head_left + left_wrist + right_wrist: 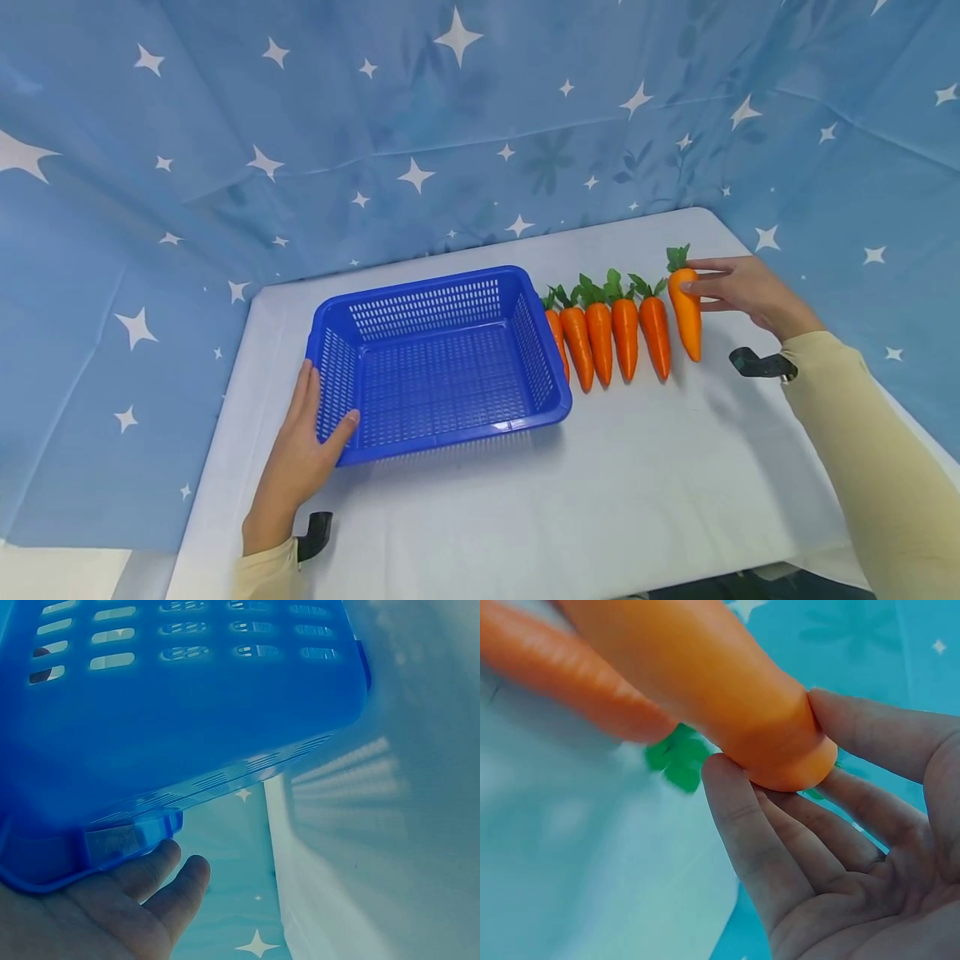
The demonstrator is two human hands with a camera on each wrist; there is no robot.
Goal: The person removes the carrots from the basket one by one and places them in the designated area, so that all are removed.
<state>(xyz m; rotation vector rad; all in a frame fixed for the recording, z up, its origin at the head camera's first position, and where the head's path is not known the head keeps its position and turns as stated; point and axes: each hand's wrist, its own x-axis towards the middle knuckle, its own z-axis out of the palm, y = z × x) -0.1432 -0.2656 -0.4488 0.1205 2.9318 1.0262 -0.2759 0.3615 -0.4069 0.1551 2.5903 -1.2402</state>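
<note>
A blue plastic basket (442, 446) with slotted walls sits on the left half of the table, nothing inside it. My left hand (300, 458) grips its left rim, thumb over the edge and fingers along the outside; the left wrist view shows the fingers (180, 892) beside the rim. At the right, my right hand (738, 292) pinches an orange carrot (687, 321) with green leaves near its leafy top. That carrot (697, 667) appears raised off the cloth, tip down. Beside it several more carrots (626, 337) lie in a row, leaves away from me.
A white cloth (600, 500) covers the table. The basket's right side partly hides the leftmost carrot (557, 333) of the row. Behind and at both sides hangs a blue curtain (337, 125) with white stars. The table's front edge shows at the lower right.
</note>
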